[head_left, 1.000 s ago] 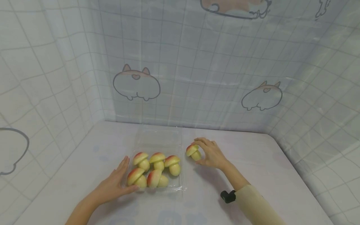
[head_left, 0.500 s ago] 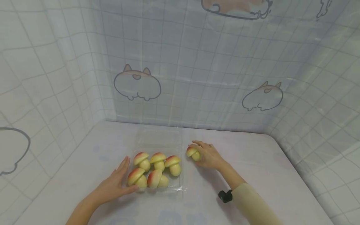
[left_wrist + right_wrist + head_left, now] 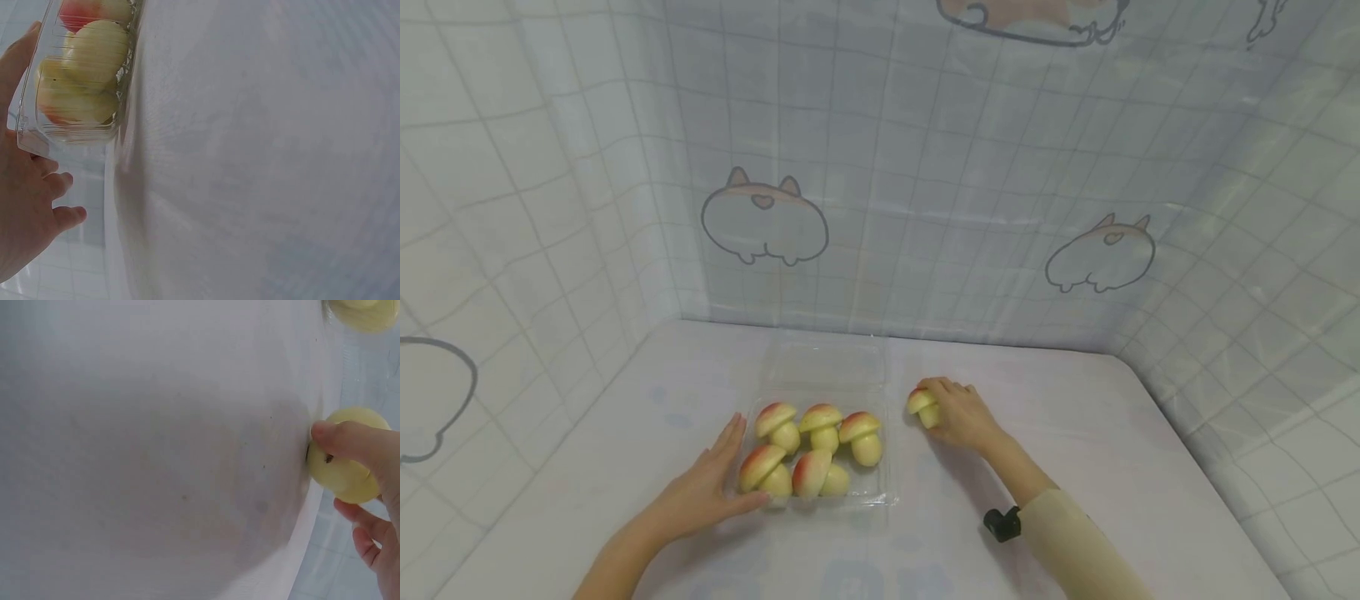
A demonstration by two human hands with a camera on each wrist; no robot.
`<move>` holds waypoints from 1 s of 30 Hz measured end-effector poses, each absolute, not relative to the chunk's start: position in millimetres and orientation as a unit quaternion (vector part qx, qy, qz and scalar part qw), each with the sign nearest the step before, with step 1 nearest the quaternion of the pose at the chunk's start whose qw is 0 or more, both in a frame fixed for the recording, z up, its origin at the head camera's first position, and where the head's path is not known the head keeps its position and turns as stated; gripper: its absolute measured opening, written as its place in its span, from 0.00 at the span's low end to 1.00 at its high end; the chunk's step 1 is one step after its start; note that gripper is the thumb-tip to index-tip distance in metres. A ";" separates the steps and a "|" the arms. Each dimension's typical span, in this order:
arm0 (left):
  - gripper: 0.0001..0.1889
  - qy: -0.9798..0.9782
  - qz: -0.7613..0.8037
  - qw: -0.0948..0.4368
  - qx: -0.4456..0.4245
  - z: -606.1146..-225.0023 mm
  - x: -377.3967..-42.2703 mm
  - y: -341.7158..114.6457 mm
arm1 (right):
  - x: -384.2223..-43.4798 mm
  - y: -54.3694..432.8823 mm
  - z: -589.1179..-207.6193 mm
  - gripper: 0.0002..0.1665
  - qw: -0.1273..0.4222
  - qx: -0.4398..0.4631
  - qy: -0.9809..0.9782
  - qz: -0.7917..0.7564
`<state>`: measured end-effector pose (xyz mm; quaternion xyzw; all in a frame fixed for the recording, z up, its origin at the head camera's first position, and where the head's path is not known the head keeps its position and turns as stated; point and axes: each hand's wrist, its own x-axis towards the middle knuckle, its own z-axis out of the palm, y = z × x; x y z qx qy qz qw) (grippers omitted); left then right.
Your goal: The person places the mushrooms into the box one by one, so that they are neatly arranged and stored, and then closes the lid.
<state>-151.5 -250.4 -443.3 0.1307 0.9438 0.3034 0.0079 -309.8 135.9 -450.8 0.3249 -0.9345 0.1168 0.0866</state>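
A clear plastic clamshell box (image 3: 874,492) lies with its lid folded back, and several yellow mushroom-shaped pieces (image 3: 859,437) with red-blushed caps lie in two rows inside. My left hand (image 3: 700,492) touches the box at its left side and near corner, fingers and thumb spread nearly straight; in the left wrist view the thumb lies along the wall. To the right of the box, my right hand (image 3: 964,419) pinches another mushroom-shaped piece (image 3: 922,407) between thumb and fingers. In the right wrist view that piece (image 3: 350,481) sits at the tabletop; whether it touches cannot be told.
The transparent lid (image 3: 826,367) lies flat behind the box. A white cloth with faint prints covers the table (image 3: 1075,467). Grid-patterned curtains (image 3: 887,167) with dog drawings enclose the back and sides. A small black object (image 3: 1002,524) is by the right sleeve (image 3: 1078,542).
My right hand has closed its fingers round the separate mushroom-shaped piece, which has shifted slightly to the right. My left hand and the box have stayed put.
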 end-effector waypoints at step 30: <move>0.59 0.940 0.313 0.007 0.134 -443.6 -152.0 -251.4 | -276.6 117.8 -417.4 0.44 0.237 0.339 -0.883 0.221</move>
